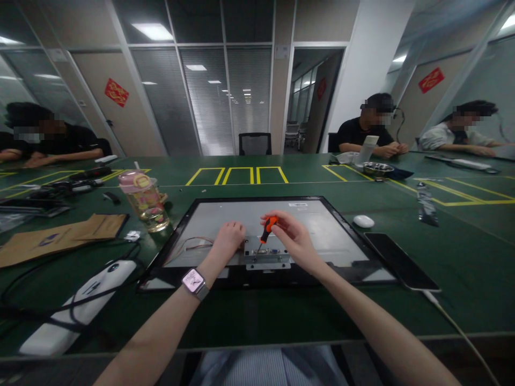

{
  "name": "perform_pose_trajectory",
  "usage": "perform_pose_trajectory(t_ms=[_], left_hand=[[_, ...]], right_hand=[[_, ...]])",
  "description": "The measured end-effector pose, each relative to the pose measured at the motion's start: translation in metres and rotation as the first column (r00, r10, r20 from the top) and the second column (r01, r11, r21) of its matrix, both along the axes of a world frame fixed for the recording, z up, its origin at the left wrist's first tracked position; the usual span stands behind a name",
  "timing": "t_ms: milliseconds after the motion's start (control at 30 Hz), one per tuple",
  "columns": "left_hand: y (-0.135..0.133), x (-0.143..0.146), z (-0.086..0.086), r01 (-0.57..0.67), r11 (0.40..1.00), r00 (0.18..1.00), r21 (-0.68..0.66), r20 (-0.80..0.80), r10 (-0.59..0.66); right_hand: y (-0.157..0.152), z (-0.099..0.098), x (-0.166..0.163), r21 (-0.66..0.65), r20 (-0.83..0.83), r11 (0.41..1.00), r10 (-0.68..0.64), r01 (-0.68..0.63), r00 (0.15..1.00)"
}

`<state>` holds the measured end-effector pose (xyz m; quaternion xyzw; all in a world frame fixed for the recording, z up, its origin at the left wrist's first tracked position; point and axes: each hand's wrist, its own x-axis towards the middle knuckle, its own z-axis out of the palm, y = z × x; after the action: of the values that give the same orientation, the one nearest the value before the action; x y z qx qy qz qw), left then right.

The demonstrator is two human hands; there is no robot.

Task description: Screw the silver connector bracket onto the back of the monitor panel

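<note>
A flat display panel with a grey back and black frame lies in front of me on the table. Near its front edge sits a metal bracket box with a row of connectors. My right hand grips an orange and black screwdriver, its tip slanting down onto the connector side of the box. My left hand, with a watch on the wrist, rests at the box's left edge. Its fingers are curled together, and what they hold, if anything, is hidden. Thin wires run on the panel left of that hand.
Left of the panel stand a pink-lidded bottle, a brown paper bag and a white power strip with black cables. To the right lie a phone with a charging cable and a white earbud case. Other people sit across the table.
</note>
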<state>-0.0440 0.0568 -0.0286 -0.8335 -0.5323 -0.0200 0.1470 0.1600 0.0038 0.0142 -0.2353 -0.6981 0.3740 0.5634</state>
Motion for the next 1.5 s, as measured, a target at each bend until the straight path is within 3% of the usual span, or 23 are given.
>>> perform_pose_trajectory(t_ms=[67, 200, 367, 600, 967, 1200, 1367, 1433, 1500], left_hand=[[-0.001, -0.003, 0.004, -0.006, 1.000, 1.000, -0.015, -0.021, 0.006], [0.000, -0.008, 0.009, 0.002, 1.000, 1.000, -0.031, -0.006, -0.002], [0.007, -0.014, -0.001, 0.097, 0.991, 0.975, -0.089, 0.208, -0.077], [0.013, -0.013, -0.008, 0.187, 0.969, 0.889, -0.163, 0.448, -0.096], [0.009, -0.013, -0.008, 0.192, 0.965, 0.885, -0.179, 0.456, -0.091], [0.010, -0.013, -0.009, 0.188, 0.965, 0.885, -0.184, 0.458, -0.085], [0.009, -0.013, -0.008, 0.185, 0.965, 0.893, -0.186, 0.441, -0.086], [0.009, -0.014, -0.009, 0.199, 0.962, 0.885, -0.187, 0.455, -0.095], [0.010, -0.014, -0.009, 0.205, 0.961, 0.879, -0.188, 0.466, -0.096]], right_hand=[[0.000, 0.002, 0.000, -0.040, -0.023, 0.997, 0.059, -0.060, 0.998], [0.003, 0.002, 0.002, -0.060, -0.082, 0.997, 0.045, -0.050, 0.996], [0.002, 0.004, 0.004, -0.084, -0.042, 0.992, 0.093, -0.096, 0.995], [0.007, 0.002, 0.004, -0.069, -0.057, 0.996, 0.045, -0.049, 0.997], [0.005, 0.005, 0.001, 0.006, 0.016, 1.000, 0.000, 0.000, 1.000], [0.013, 0.001, 0.000, 0.150, 0.042, 0.956, -0.260, 0.251, 0.965], [0.013, 0.000, 0.001, 0.019, 0.025, 0.998, -0.056, 0.056, 0.998], [0.014, -0.001, 0.001, 0.007, 0.004, 0.998, -0.065, 0.065, 0.998], [0.014, -0.002, 0.000, 0.060, -0.008, 0.986, -0.156, 0.157, 0.988]])
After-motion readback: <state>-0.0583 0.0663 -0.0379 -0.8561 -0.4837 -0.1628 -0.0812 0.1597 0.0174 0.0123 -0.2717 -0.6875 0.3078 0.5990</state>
